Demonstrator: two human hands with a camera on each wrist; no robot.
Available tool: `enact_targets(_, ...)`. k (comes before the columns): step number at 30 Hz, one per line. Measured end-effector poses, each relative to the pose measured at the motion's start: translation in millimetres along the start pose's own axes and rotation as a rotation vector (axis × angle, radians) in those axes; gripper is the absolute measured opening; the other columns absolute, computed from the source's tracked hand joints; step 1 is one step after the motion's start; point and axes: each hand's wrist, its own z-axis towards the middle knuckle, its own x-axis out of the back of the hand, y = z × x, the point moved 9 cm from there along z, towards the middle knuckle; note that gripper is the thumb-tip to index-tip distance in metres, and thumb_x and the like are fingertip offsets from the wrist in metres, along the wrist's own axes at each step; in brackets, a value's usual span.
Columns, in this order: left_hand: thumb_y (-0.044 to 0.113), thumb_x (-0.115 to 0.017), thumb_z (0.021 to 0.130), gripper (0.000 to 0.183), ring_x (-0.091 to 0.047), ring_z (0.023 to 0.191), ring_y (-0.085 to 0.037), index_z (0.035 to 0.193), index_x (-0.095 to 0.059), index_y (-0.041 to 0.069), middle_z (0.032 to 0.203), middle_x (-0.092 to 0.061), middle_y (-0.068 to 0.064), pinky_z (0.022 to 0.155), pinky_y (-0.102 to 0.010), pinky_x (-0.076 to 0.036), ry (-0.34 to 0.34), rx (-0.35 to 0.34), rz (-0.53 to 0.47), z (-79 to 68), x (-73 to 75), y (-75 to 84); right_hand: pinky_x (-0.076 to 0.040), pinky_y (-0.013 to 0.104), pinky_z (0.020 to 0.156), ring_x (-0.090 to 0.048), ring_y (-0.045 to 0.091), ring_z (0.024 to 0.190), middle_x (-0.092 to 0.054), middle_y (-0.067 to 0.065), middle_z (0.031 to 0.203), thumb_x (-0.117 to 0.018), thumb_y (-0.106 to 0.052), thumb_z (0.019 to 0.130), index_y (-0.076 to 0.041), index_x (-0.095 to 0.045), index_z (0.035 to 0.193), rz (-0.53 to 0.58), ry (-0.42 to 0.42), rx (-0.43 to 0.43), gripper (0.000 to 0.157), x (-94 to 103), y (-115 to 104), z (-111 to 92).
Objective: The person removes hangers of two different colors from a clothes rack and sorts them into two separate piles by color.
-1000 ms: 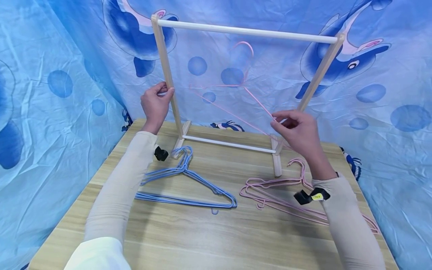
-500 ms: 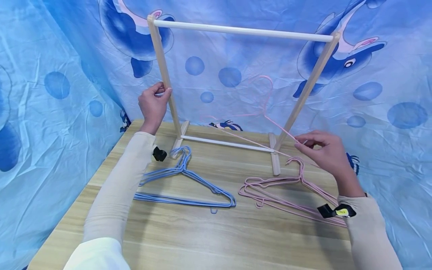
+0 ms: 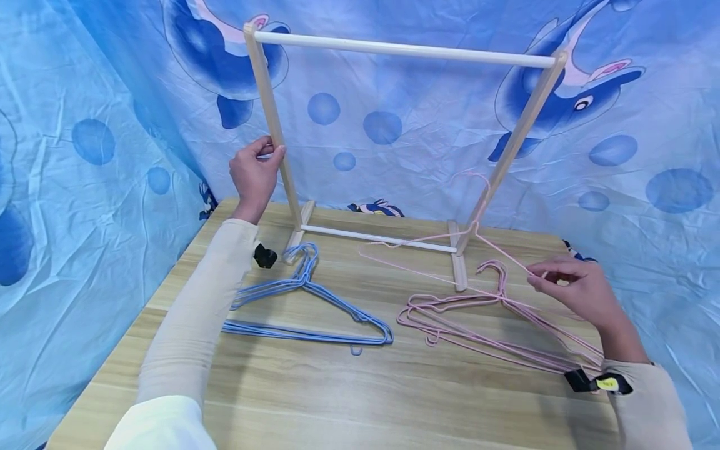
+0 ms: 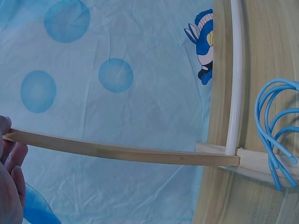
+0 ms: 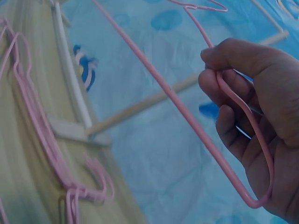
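My left hand (image 3: 254, 178) grips the left upright (image 3: 264, 94) of a wooden rack, thumb in front, about halfway up. In the left wrist view that upright (image 4: 98, 149) runs from my fingertips to its foot. My right hand (image 3: 582, 290) pinches one sloping arm of a pink clothes hanger (image 3: 506, 254) between thumb and fingers. The hanger tilts in the air, its hook crossing in front of the rack's right upright (image 3: 520, 134). Below it, several pink hangers (image 3: 502, 297) lie stacked on the table. In the right wrist view the held hanger's end loop lies against my palm.
Several blue hangers (image 3: 307, 282) lie stacked on the wooden table (image 3: 315, 400), near the rack's left foot. The rack's white top rod (image 3: 405, 49) holds nothing; a lower rod (image 3: 382, 239) joins its feet. A blue printed curtain (image 3: 349, 112) stands behind.
My right hand has moved down and to the right with the pink hanger, from between the uprights to above the pink stack. My left hand has stayed on the upright.
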Motion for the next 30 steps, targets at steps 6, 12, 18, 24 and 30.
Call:
enact_targets(6,0.036,-0.072,0.097,0.034,-0.076,0.093,-0.017,0.123,-0.076,0.016,0.109,-0.078,-0.004,0.080,-0.027,-0.059,0.004,0.003,0.000,0.7,2.1,-0.6,-0.043,0.023,0.050,-0.058,0.005,0.063,-0.073,-0.002,0.081,-0.076,0.014,0.081,-0.001,-0.079,0.096,0.050,-0.022,-0.068,0.022,12.5,24.8,-26.0)
enact_targets(12,0.036,-0.072,0.097,0.034,-0.076,0.093,-0.018,0.124,-0.076,0.017,0.110,-0.078,-0.004,0.082,-0.029,-0.060,0.008,0.005,-0.008,0.6,4.0,-3.4,-0.046,0.025,0.047,-0.064,0.008,0.060,-0.074,-0.008,0.079,-0.073,0.016,0.083,0.004,-0.077,0.099,0.076,-0.040,-0.177,0.020,17.6,50.9,-50.6)
enact_targets(18,0.035,-0.073,0.096,0.033,-0.076,0.092,-0.018,0.124,-0.076,0.016,0.110,-0.078,-0.005,0.082,-0.029,-0.060,0.006,-0.006,-0.014,1.3,2.7,-2.6,-0.053,0.023,0.052,-0.068,0.013,0.062,-0.076,-0.003,0.081,-0.071,0.015,0.086,0.008,-0.075,0.102,0.099,-0.085,-0.260,0.018,18.2,75.9,-74.2)
enact_targets(24,0.034,-0.072,0.097,0.033,-0.076,0.092,-0.020,0.123,-0.077,0.015,0.110,-0.078,-0.005,0.083,-0.031,-0.060,0.005,-0.024,-0.011,0.8,1.9,0.4,-0.056,0.024,0.058,-0.070,0.009,0.067,-0.077,-0.012,0.089,-0.071,0.009,0.090,0.005,-0.077,0.105,0.086,-0.154,-0.337,0.016,18.1,98.8,-94.0)
enact_targets(30,0.035,-0.072,0.097,0.033,-0.076,0.092,-0.019,0.124,-0.076,0.016,0.110,-0.078,-0.005,0.084,-0.031,-0.060,-0.003,-0.017,-0.017,0.5,-0.6,-1.6,-0.056,0.023,0.059,-0.070,0.009,0.067,-0.078,-0.011,0.089,-0.074,0.002,0.091,0.003,-0.078,0.105,0.059,-0.178,-0.424,0.015,16.1,117.9,-108.6)
